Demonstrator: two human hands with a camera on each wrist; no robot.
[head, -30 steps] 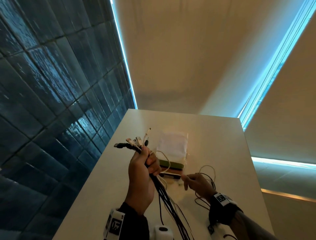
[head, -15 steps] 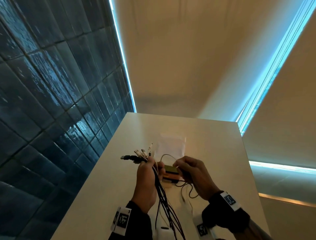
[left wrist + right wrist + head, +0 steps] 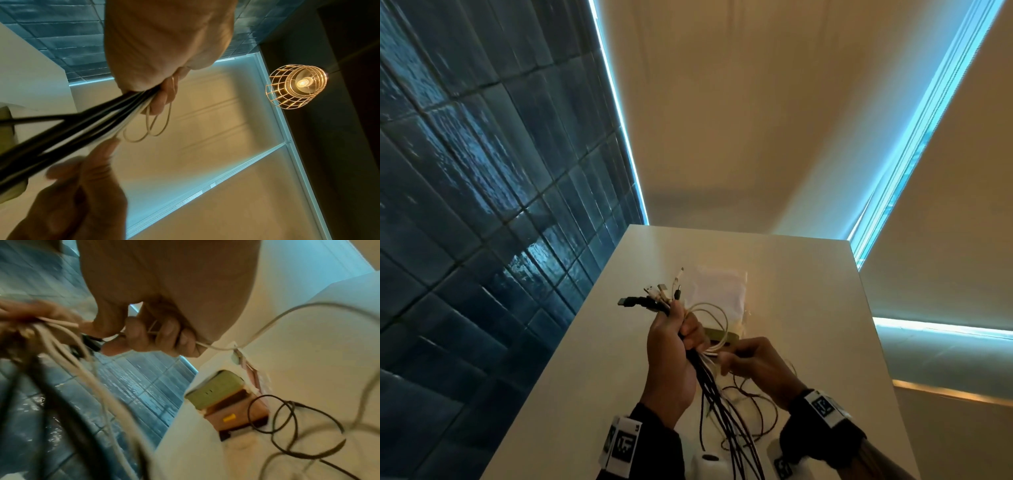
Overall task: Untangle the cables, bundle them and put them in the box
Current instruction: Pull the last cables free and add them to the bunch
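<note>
Head view: left hand [image 3: 671,356] is fisted round the cables [image 3: 709,380] w/ connector ends fanned out above the thumb and the long tails hanging down past the wrist; right hand [image 3: 753,368] sits just beside it, fingers curled on a white cable [image 3: 714,317] that loops up over the left fist. All held above the worktop [image 3: 808,308]; a white box-like thing [image 3: 719,291] lies beyond the hands, prob. the box, can't confirm. Left wrist view: left hand [image 3: 164,48] clamps dark and white strands together, two pale loops [image 3: 156,123] dangling free below the fingers. Right wrist view: right hand [image 3: 164,308] pinches the white cable [image 3: 267,324], which trails off to the worktop [image 3: 308,386]; a loose black cable [image 3: 292,421] lies coiled there next to a green and brown stack [image 3: 222,402]. Risks, my read: pulling the white lead while the fist is tight could cinch a knot instead of freeing it; the free loops may snag connectors; dragging tails could catch the black coil or shove the stack.
</note>
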